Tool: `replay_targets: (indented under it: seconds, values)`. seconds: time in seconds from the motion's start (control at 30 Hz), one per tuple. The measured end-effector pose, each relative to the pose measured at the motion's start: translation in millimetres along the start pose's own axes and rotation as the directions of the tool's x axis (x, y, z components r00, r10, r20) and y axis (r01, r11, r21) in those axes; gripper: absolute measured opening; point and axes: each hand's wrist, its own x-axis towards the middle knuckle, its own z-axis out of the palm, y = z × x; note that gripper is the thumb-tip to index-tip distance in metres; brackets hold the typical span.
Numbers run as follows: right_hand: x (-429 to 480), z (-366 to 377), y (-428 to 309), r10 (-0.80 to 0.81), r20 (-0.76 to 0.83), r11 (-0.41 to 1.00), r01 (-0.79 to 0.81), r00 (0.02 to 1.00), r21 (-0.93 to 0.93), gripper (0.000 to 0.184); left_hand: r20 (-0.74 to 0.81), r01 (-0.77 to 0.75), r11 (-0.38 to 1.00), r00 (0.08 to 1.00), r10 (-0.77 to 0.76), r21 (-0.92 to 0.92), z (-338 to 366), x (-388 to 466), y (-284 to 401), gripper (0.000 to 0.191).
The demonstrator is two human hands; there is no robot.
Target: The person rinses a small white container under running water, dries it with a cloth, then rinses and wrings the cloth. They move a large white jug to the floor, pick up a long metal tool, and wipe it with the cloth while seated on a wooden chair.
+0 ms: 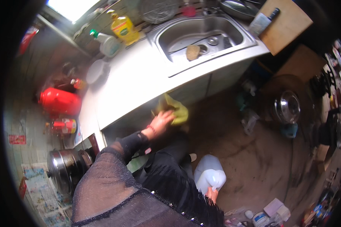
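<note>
My left hand (160, 122), blurred and with a red bead bracelet at the wrist, grips a crumpled yellow-green cloth (179, 112). Both are just below the front edge of the white counter (130, 88). Part of the cloth lies behind my fingers. Lower down, my right hand (212, 195) holds the handle of a white plastic jug (211, 170) above the brown floor. A black fringed garment covers part of that hand's wrist.
A steel sink (199, 54) holds a tan sponge (192, 52). Yellow bottle (125, 29), white spray bottle (106, 44) and red thermos (61, 101) line the counter. A cleaver (262, 22) leans against a cutting board (287, 25). At left stands a steel pot (64, 170).
</note>
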Motion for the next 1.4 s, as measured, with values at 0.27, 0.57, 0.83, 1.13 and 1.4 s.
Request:
replay_targets:
  seconds: [0.27,0.57,0.83,1.13,1.4]
  values:
    - [48,-43,25,-0.003,-0.110,0.986,0.022,0.994,0.168,0.029,0.440,0.362,0.878,0.875,-0.204,-0.313,25,7,-11,0.028]
    - [79,-134,1,0.311,-0.226,0.780,-0.112,0.923,0.615,0.026,0.690,0.489,0.805,0.709,-0.144,-0.335,32,217,28,0.029]
    - [94,-244,28,0.538,-0.291,0.601,-0.117,0.791,0.791,0.022,0.808,0.127,0.961,0.574,0.132,-0.247,97,491,266,0.031]
    - [154,-428,46,0.534,-0.323,0.569,-0.049,0.781,0.821,0.035,0.785,0.230,0.842,0.537,0.308,-0.488,171,633,629,0.045]
    - [197,-617,46,0.597,-0.131,0.158,0.044,0.791,0.986,0.016,0.890,0.366,0.839,0.371,0.265,-0.402,228,720,933,0.046]
